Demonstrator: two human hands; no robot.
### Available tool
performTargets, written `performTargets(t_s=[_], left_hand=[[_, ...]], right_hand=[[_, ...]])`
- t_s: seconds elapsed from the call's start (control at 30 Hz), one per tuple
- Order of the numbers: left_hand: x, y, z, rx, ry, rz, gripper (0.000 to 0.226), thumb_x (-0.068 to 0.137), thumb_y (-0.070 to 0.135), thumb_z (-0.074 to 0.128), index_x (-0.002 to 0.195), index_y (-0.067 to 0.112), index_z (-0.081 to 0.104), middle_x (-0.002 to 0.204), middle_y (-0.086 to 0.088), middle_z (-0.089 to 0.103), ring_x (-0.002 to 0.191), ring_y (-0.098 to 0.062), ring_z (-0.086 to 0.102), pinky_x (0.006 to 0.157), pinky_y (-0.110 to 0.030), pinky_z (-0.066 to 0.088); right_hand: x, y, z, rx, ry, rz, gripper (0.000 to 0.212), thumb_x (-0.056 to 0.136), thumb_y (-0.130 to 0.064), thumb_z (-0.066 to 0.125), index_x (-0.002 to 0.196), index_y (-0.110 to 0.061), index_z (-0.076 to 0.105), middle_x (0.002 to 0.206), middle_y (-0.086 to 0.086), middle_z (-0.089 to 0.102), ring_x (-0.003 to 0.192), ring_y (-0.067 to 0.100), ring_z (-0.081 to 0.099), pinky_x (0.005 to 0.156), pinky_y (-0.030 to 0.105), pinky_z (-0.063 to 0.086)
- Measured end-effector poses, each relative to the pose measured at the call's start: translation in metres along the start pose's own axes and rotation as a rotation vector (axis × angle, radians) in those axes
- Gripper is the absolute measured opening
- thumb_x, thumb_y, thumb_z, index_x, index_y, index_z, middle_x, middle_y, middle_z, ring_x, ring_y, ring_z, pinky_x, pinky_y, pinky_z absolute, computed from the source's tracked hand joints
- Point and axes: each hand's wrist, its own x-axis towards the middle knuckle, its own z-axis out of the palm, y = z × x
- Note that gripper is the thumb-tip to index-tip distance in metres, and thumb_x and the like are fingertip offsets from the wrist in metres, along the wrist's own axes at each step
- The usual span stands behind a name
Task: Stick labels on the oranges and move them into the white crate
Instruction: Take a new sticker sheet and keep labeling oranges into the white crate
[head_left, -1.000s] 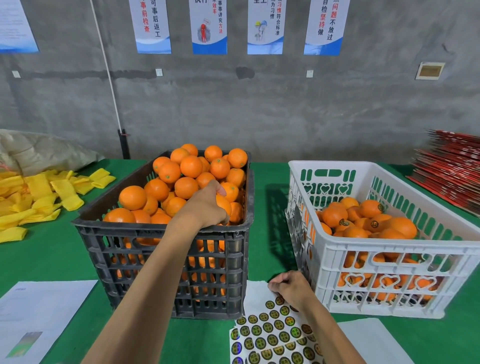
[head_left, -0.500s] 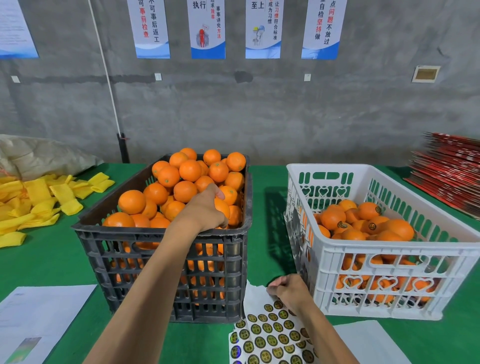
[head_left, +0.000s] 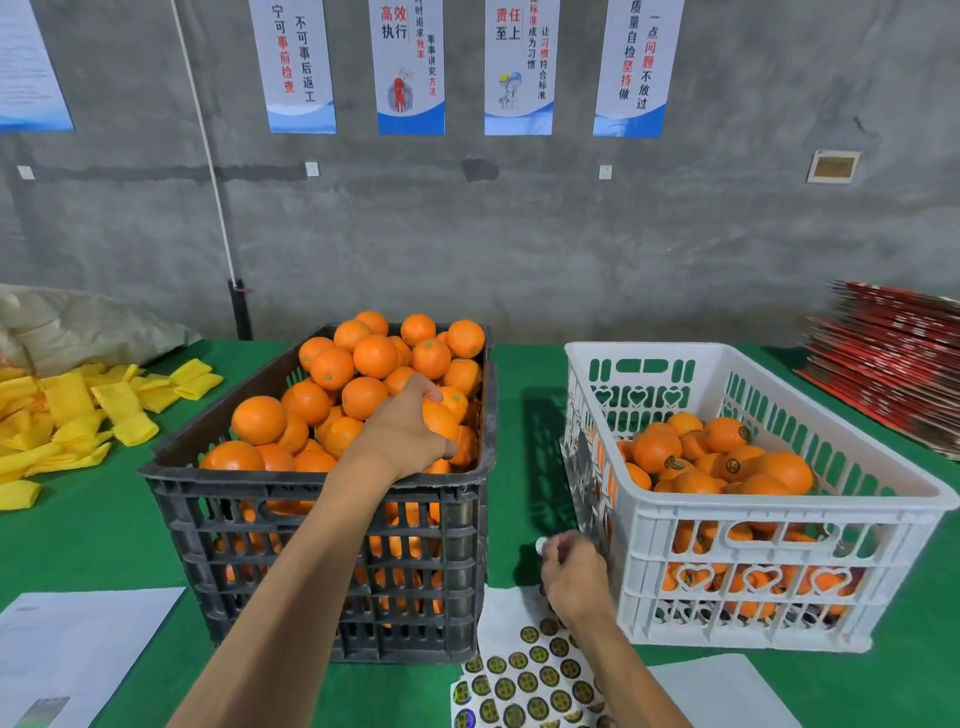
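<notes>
Pick step: left hand (head_left: 402, 434) fingers curled round an orange (head_left: 440, 420) in black crate (head_left: 322, 525), left. Right hand (head_left: 574, 571) pinches what looks like a label (head_left: 541, 544) near white crate (head_left: 753, 530). Next, likely: lift orange, stick label.

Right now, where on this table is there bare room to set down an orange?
Bare green cloth shows between the black crate and yellow foam sleeves, and the strip between black and white crate. The front is crowded: sticker sheet, paper.

A bare green gap (head_left: 527, 467) between black crate (head_left: 322, 561) and white crate (head_left: 779, 519) gives passage.
</notes>
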Motion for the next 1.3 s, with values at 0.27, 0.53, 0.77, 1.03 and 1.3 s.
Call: performTargets(t_s=[0.27, 0.53, 0.77, 1.03, 1.3], left_hand=[[-0.012, 0.011, -0.002, 0.040, 0.175, 0.096, 0.063, 0.071, 0.047, 0.082, 0.120, 0.035, 0.044, 0.101, 0.004, 0.058, 0.089, -0.020, 0.058, 0.057, -0.030, 0.039], [-0.021, 0.020, -0.005, 0.005, 0.298, 0.285, 0.054, 0.073, 0.047, 0.075, 0.121, 0.024, 0.064, 0.109, 0.001, 0.067, 0.100, -0.018, 0.063, 0.079, -0.038, 0.055], [-0.013, 0.020, -0.003, 0.087, 0.368, 0.286, 0.064, 0.085, 0.029, 0.076, 0.144, 0.021, 0.053, 0.136, -0.007, 0.059, 0.124, -0.026, 0.055, 0.096, -0.037, 0.050], [-0.024, 0.072, 0.018, -0.013, 0.274, 0.664, 0.078, 0.080, -0.009, 0.062, 0.150, 0.018, 0.045, 0.131, 0.005, 0.048, 0.130, -0.012, 0.039, 0.109, -0.013, 0.033], [-0.030, 0.103, 0.054, -0.076, 0.173, 0.763, 0.055, 0.096, 0.020, 0.061, 0.147, 0.026, 0.041, 0.149, 0.012, 0.042, 0.139, -0.007, 0.040, 0.116, -0.033, 0.037]], right_hand=[[0.009, -0.141, -0.046, 0.194, 0.356, -0.445, 0.013, 0.102, -0.027, 0.058, 0.100, -0.021, 0.069, 0.100, -0.007, 0.065, 0.090, 0.010, 0.058, 0.072, 0.023, 0.044], [0.007, -0.165, -0.041, 0.035, 0.279, -0.816, 0.016, 0.100, -0.028, 0.063, 0.106, -0.022, 0.076, 0.107, -0.013, 0.067, 0.099, 0.008, 0.059, 0.083, 0.033, 0.053], [-0.004, -0.163, -0.046, 0.025, 0.060, -0.763, 0.045, 0.103, -0.041, 0.056, 0.141, -0.018, 0.060, 0.144, -0.008, 0.056, 0.128, 0.008, 0.054, 0.109, 0.032, 0.047], [-0.007, -0.157, -0.053, 1.037, 0.057, -0.267, 0.029, 0.089, -0.024, 0.079, 0.112, -0.008, 0.074, 0.102, 0.003, 0.079, 0.100, 0.017, 0.075, 0.080, 0.023, 0.057], [0.015, -0.134, -0.101, 1.674, 0.291, 0.140, 0.040, 0.097, -0.036, 0.069, 0.115, -0.002, 0.060, 0.115, 0.016, 0.073, 0.098, 0.022, 0.076, 0.096, 0.039, 0.058]])
